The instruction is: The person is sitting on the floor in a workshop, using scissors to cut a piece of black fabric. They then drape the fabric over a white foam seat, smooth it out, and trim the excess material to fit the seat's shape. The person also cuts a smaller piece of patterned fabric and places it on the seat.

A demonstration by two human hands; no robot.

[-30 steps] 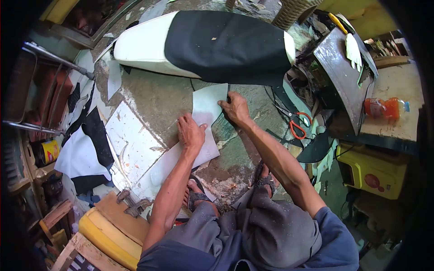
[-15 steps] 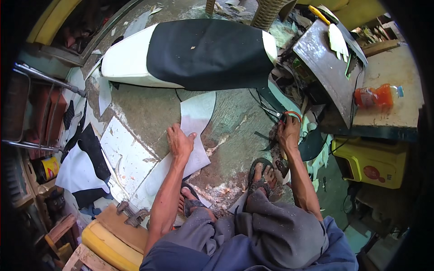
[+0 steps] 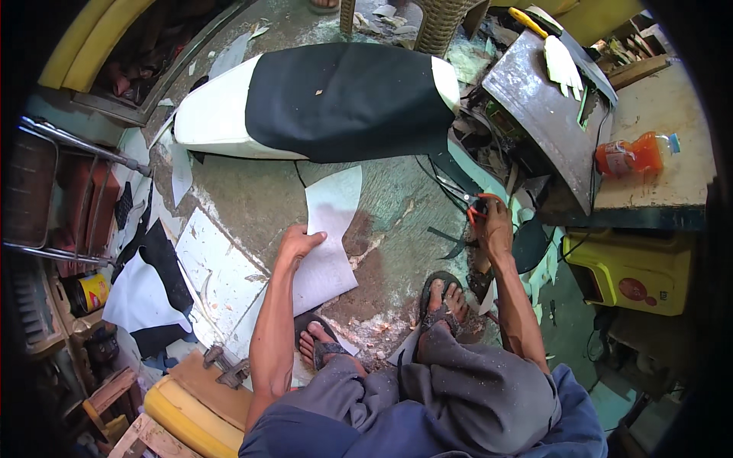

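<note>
My left hand [image 3: 299,243] pinches the left edge of a pale, curved-edge sheet of material [image 3: 336,200], thumb on top and fingers underneath. The sheet stands partly off the floor in front of my left foot. In my right hand [image 3: 496,233] is a pair of orange-handled scissors [image 3: 464,196], with fingers around the handles and blades pointing up and left. The blades are apart from the sheet. Beyond both hands lies a long motorcycle seat [image 3: 343,103], black in the middle and white at its ends.
White boards [image 3: 217,244] and black and white scraps [image 3: 145,294] lie at the left. At the right are a worn metal panel [image 3: 527,84] with a white glove [image 3: 563,67], a bottle of orange drink [image 3: 634,155] and a yellow plastic box [image 3: 657,278]. A chair leg [image 3: 439,27] stands at the back.
My right hand has lifted the scissors and turned them, so blades and handles show more plainly. My left hand now pinches the sheet's edge with its thumb across it.
</note>
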